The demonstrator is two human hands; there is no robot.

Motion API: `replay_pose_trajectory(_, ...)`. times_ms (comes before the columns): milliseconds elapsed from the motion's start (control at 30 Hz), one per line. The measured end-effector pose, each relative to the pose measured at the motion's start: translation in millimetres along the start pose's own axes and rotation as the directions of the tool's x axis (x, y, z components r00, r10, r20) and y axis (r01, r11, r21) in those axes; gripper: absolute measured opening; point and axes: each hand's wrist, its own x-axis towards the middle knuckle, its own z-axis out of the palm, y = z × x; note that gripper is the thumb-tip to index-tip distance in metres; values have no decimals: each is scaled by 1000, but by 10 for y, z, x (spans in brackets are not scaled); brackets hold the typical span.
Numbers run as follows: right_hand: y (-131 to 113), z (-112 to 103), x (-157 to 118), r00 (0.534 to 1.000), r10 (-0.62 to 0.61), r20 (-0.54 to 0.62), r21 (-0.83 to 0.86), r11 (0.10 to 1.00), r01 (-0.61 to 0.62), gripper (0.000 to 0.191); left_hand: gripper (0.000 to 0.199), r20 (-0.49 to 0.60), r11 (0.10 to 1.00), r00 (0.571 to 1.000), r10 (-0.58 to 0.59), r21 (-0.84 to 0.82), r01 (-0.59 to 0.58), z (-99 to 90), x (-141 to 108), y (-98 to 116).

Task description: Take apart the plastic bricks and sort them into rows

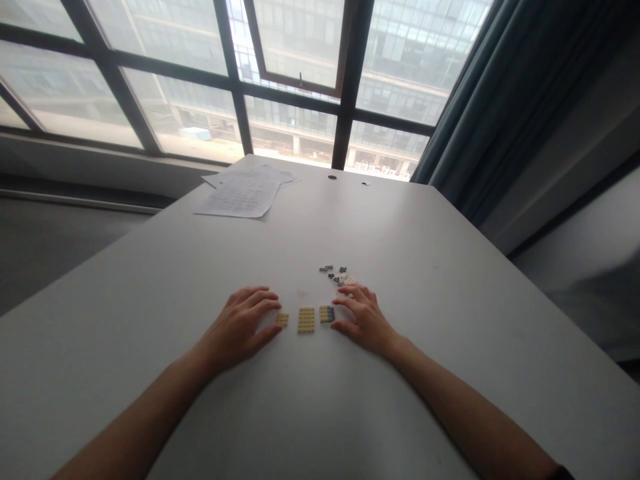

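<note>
A tan studded building plate lies flat on the white table between my two hands. To its left, a smaller tan plate sits at the fingertips of my left hand; thumb and fingers are apart, curved around its left side. On the other side, a tan and dark grey plate lies close to the fingertips of my right hand, whose thumb and fingers are also spread. Whether any fingertip touches a plate is too small to tell. Just beyond my right hand are several small grey pieces and white pieces, partly hidden by the fingers.
Printed paper sheets lie at the far left of the white table. Two small round holes, one of them here, are near its far edge. Windows stand behind, with a dark blue curtain to the right.
</note>
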Motion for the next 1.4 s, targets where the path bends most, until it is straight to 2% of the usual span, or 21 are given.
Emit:
replay_pose_trajectory(167,0,-18,-5,999,-10,33,2,1000,10,33,32,2,1000,1000,4,6,-4,4,1,-2)
replay_pose_trajectory(600,-13,0,-1,1000,-2,7,-9,1000,2,24,29,-3,1000,1000,8,-3,-8,-19,1,14)
replay_pose_trajectory(967,-8,16,10,1000,-13,-2,-22,1000,13,25,30,-2,1000,1000,15,-5,-15,-21,9,24)
replay_pose_trajectory(1233,10,16,14,1000,-26,4,-21,999,26,37,31,-10,1000,1000,9,4,-9,-33,5,36)
replay_pose_trajectory(1400,13,21,14,999,-33,11,-25,999,33,33,31,2,1000,1000,12,17,-12,-22,1,19)
